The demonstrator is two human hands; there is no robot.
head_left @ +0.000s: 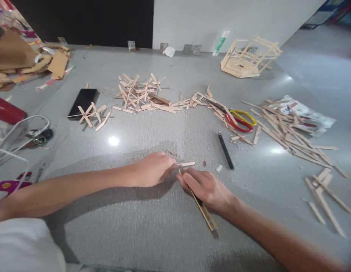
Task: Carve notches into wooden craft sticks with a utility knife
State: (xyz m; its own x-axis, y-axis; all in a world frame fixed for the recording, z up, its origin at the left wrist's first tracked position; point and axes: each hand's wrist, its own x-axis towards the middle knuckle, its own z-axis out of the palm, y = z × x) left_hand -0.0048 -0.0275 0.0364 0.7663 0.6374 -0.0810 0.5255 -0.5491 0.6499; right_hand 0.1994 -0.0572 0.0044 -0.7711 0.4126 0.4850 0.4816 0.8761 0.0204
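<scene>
Near the middle of the grey table, my left hand [155, 168] is closed on a short wooden craft stick [188, 164], whose rounded end sticks out to the right. My right hand [204, 187] is wrapped around a yellow utility knife [207, 217], its handle running down toward me. The knife's front end is at the stick, close to my left fingertips; the exact contact of blade and wood is too small to tell. Small wood shavings [172, 153] lie just beyond my left hand. A black pen [225, 151] rests to the right of the hands.
Beyond the hands lie a heap of craft sticks [135, 92], red-and-yellow-handled scissors [240, 120] and a phone [84, 102] with crossed sticks against it. More sticks [294, 132] spread at right beside a plastic packet [320, 117]. A stick-built frame [249, 60] stands at the back right.
</scene>
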